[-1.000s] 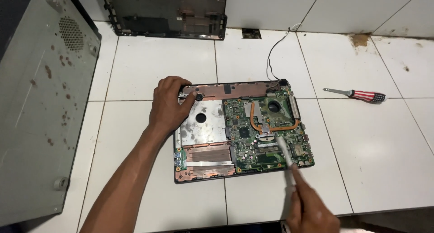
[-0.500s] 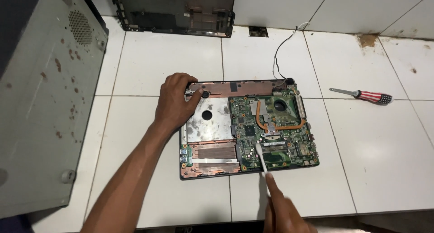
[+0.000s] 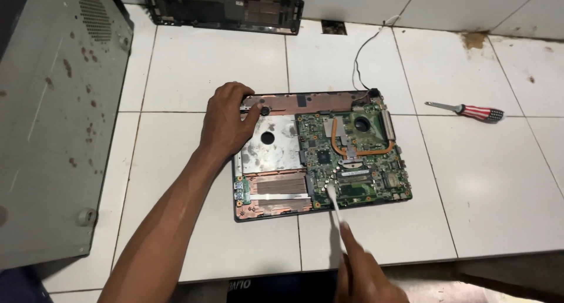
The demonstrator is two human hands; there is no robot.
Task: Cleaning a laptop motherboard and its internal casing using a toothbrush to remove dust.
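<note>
An opened laptop base (image 3: 276, 209) lies on the white tiled floor, its green circuit board (image 3: 352, 156) with a copper heat pipe exposed on the right half. My left hand (image 3: 226, 124) presses down on the base's top left corner, fingers over the hinge area. My right hand (image 3: 364, 273), low at the frame's bottom edge, grips a thin white tool (image 3: 335, 200). The tool's tip rests on the lower left part of the circuit board.
A grey metal computer case (image 3: 53, 115) lies along the left. A dark laptop shell (image 3: 226, 9) sits at the top. A screwdriver with a striped handle (image 3: 470, 111) lies right of the laptop. A thin wire (image 3: 367, 50) trails from the laptop's top right corner.
My right hand has moved the white tool leftward across the board, from its lower right area to its lower left. The left hand has kept its hold on the corner.
</note>
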